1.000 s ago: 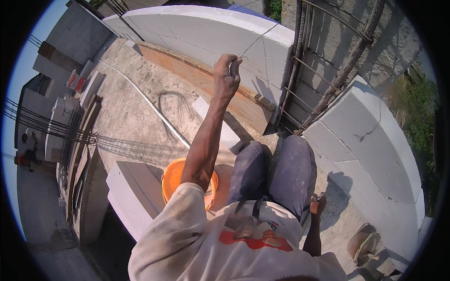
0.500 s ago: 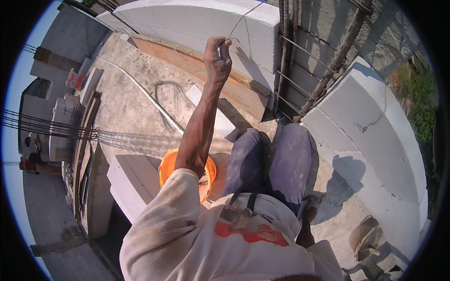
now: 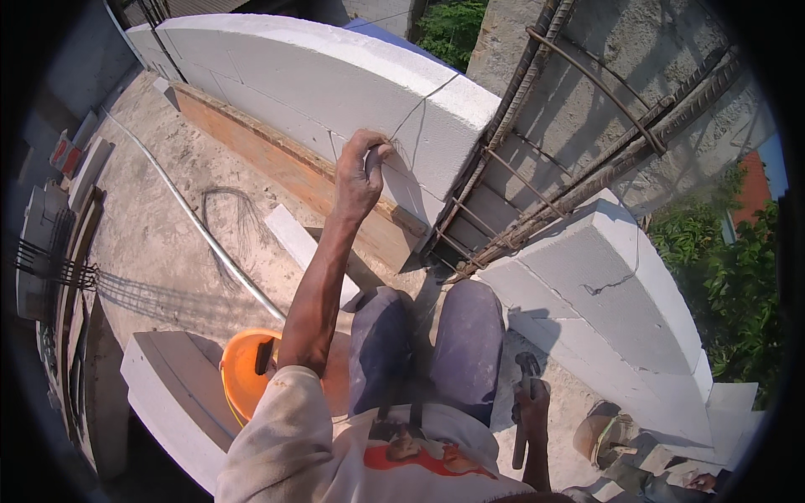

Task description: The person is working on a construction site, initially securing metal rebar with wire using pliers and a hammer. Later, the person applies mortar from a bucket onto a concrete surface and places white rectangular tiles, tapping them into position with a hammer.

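My left hand (image 3: pixel 363 172) is raised in front of a white block wall (image 3: pixel 277 71), its fingers pinched together. From the pinch a thin wire (image 3: pixel 412 111) runs up across the wall's face to its top edge. My right hand (image 3: pixel 534 404) hangs low beside my right knee. It is closed around dark metal pincers (image 3: pixel 527 365), whose curved jaws point up and away from me; one long handle reaches down past the fist. Between the wall and a second block wall (image 3: pixel 587 272) on the right stand tied rebars (image 3: pixel 553 205).
An orange bucket (image 3: pixel 243 369) stands at my left, next to a white block (image 3: pixel 163 381). A wooden board (image 3: pixel 243 134) leans along the wall's foot. A pale pipe (image 3: pixel 197 218) and loose wires (image 3: pixel 228 197) lie on the floor. A round container (image 3: pixel 599 432) stands at lower right.
The whole view has shifted. My left hand is lower against the wall, still pinching the wire. My right hand, mostly hidden before, now shows with the pincers in it.
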### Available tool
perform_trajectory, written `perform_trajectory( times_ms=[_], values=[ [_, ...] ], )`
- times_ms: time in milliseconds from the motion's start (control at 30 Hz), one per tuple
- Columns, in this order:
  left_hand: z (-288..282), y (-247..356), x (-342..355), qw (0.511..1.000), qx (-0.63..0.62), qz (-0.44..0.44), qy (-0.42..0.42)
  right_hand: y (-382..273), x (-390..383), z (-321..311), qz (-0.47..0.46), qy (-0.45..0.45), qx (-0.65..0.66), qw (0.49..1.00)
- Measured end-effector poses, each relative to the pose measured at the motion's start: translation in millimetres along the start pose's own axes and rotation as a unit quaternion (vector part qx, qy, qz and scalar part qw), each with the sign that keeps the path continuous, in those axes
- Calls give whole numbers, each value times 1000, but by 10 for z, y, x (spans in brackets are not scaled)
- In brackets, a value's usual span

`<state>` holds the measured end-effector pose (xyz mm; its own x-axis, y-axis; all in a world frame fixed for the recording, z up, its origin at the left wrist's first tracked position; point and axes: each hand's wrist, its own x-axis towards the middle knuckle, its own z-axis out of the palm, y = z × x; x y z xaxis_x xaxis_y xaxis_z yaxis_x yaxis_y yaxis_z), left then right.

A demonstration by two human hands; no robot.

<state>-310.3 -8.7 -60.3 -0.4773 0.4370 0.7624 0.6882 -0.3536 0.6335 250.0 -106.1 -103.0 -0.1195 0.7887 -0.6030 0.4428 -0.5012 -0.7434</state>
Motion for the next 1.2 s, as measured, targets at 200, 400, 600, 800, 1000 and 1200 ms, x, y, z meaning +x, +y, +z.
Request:
perform_trajectory(
  times_ms=[200,400,600,800,1000,1200],
  values=[
    [-179,-50,102,998,36,43,-29,-1006,-292,529,-159,-79,90,980],
    [-209,-70,123,998,12,59,-32,-1454,-176,1326,-205,-149,19,967],
    [-46,-143,73,988,50,135,61,-2003,277,1922,-458,-115,-131,872],
    [-14,-156,69,981,67,164,83,-2835,276,2364,-522,-63,-208,825],
    [-28,-8,67,974,131,152,109,-2980,386,2440,-602,-66,-193,772],
    [8,-82,20,981,71,120,137,-2765,398,2320,-509,-77,-184,837]
  ],
)
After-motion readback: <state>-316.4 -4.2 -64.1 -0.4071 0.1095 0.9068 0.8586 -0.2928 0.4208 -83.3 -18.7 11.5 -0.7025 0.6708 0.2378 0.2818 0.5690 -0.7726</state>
